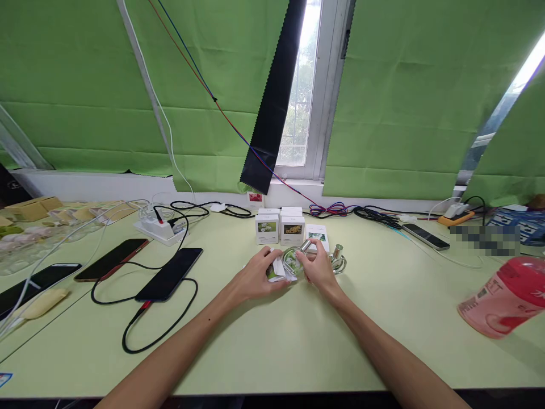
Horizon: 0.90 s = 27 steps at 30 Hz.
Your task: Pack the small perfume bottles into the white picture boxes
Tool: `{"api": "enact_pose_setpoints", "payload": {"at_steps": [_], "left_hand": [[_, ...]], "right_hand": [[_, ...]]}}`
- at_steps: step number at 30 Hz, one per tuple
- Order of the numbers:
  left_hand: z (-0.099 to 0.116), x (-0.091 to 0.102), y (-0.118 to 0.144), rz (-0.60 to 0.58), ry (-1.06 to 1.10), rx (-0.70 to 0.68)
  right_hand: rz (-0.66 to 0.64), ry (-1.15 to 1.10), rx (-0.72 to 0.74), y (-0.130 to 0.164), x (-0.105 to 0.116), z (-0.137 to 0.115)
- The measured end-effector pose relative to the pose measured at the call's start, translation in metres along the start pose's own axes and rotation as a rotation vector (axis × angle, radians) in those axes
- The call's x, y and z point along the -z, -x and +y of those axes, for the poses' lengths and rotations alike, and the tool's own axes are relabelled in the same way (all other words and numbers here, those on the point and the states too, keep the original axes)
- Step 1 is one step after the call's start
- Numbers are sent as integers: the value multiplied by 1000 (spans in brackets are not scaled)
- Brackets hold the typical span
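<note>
My left hand (258,275) is closed around a small white box (277,270) with a green picture, whose flap appears raised at its right end. Between the thumb and fingers of my right hand (320,271) is a small round glass bottle (291,262) with a silver cap, held tilted against the box's open end. Just beyond my right wrist, a second glass bottle with a silver cap (338,251) rests on the table, partly hidden. Behind my hands stand several white boxes (267,233) with flower pictures, and another white box (317,230) lies flat beside them.
Phones (170,275) and black cables spread over the left side, near a white power strip (159,228). A pink jar (504,295) stands at the right, with another phone (426,236) behind it. Bundled wires (377,215) run along the wall.
</note>
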<state>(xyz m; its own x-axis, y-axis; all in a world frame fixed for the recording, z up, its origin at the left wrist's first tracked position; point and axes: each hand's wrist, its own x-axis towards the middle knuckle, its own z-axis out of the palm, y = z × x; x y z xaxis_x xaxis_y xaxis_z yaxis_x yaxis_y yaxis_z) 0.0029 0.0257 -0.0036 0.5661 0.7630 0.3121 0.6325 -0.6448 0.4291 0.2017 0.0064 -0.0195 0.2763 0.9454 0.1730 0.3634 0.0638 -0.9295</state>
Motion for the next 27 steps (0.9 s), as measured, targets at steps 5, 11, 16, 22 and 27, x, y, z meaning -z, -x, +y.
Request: {"api": "enact_pose_setpoints", "payload": {"at_steps": [5,11,16,22,27], "left_hand": [[0,0,0,0,-2,4],[3,-1,1,11,33,16],[4,-3,1,7,35,8],[4,-5,1,18,44,4],[4,-6,2,48,62,-1]], "right_hand": [[-19,-62,-45,-2,-2,3],[-60,-178,-86,-1,-3,6],[-105,-234,-102,-2,-7,11],[-117,-298,-120,-2,-9,11],[-124,-327,-130,-1,-10,10]]}}
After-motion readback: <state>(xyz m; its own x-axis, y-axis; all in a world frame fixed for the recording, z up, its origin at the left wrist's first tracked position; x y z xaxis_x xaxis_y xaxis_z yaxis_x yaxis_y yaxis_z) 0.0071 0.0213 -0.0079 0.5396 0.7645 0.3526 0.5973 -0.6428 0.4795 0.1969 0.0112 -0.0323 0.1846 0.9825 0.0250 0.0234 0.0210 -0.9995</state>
